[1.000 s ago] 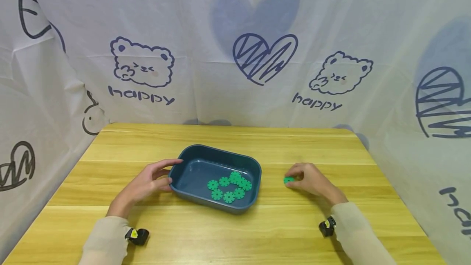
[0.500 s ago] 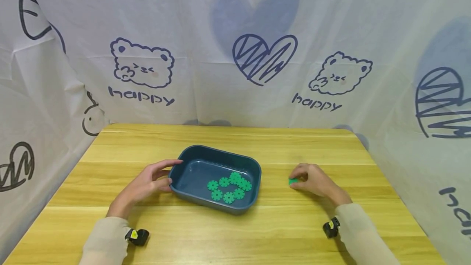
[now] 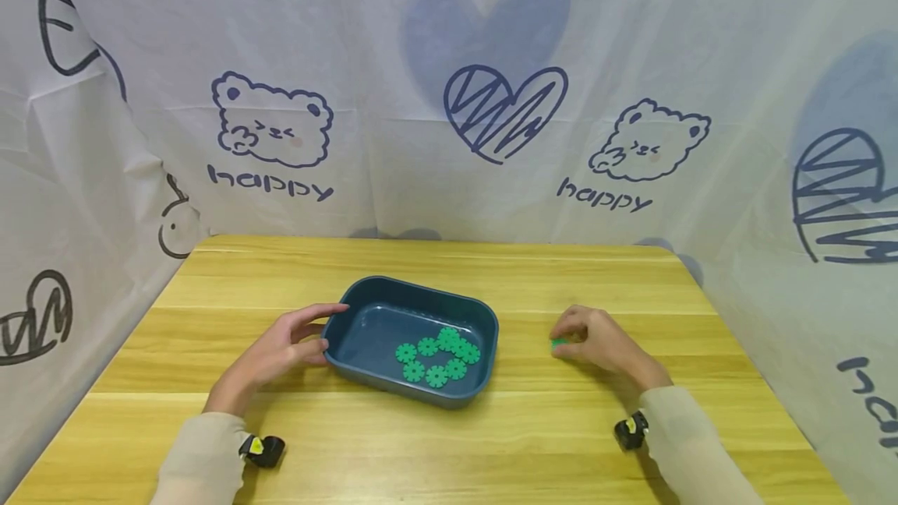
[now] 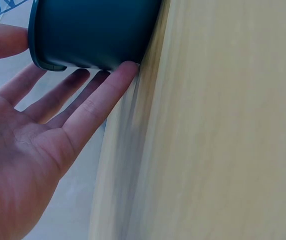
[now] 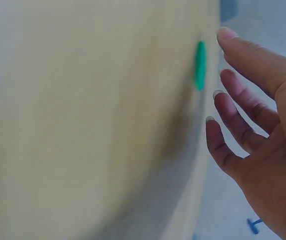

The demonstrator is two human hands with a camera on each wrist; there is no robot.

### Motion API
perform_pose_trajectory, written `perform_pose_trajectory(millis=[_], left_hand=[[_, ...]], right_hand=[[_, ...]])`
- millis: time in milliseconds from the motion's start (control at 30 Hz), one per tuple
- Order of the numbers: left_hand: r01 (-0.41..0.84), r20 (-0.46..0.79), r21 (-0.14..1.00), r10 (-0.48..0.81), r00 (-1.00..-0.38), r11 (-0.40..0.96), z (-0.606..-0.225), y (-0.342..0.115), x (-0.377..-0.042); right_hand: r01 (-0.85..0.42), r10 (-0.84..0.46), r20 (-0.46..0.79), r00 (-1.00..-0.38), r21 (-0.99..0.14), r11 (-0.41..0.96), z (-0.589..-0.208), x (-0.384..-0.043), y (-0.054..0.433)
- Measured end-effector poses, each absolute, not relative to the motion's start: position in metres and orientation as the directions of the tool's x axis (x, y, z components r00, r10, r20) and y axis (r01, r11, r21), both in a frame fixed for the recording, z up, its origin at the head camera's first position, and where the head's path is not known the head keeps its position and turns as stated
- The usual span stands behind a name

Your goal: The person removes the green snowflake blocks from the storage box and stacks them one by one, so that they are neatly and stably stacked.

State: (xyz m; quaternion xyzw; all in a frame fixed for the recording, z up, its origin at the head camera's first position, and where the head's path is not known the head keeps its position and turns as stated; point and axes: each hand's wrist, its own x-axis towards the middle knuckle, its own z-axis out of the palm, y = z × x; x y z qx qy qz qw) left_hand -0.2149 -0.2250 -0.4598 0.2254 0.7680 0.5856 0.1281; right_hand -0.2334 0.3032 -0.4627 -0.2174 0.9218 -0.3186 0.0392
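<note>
A dark blue bin (image 3: 365,365) with rounded corners sits on the wooden table, several green notched discs (image 3: 436,376) lying in its right part. My left hand (image 3: 284,341) is at the bin's left end, its fingers spread and fairly straight. In the left wrist view fingertips touch the rim and the outer wall. To the right of the bin, my right hand (image 3: 596,341) hovers over a single green disc (image 5: 200,66). That disc lies flat on the table. The right wrist view shows the fingers (image 5: 237,95) loosely bent and apart from the disc, holding nothing.
The wooden table (image 3: 435,458) reaches to a white printed cloth (image 3: 393,178) hanging behind it and at both sides. Black wrist cameras (image 3: 265,451) are strapped beneath both sleeves.
My right hand has shifted slightly right along with the small green disc, then risen a little, so less of the disc shows. The left hand and the bin have stayed put.
</note>
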Motion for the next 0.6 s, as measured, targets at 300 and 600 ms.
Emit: perform_pose_trajectory(millis=[300, 600], left_hand=[[0.206, 0.075, 0.955, 0.498, -0.864, 0.214, -0.459, -0.225, -0.215], [0.208, 0.074, 0.952, 0.493, -0.867, 0.223, -0.460, -0.224, -0.215]], right_hand=[[-0.439, -0.472, 0.123, -0.873, -0.620, 0.650, -0.430, -0.231, 0.268], [-0.558, -0.570, 0.209, -0.795, -0.620, 0.551, -0.409, -0.226, 0.222]])
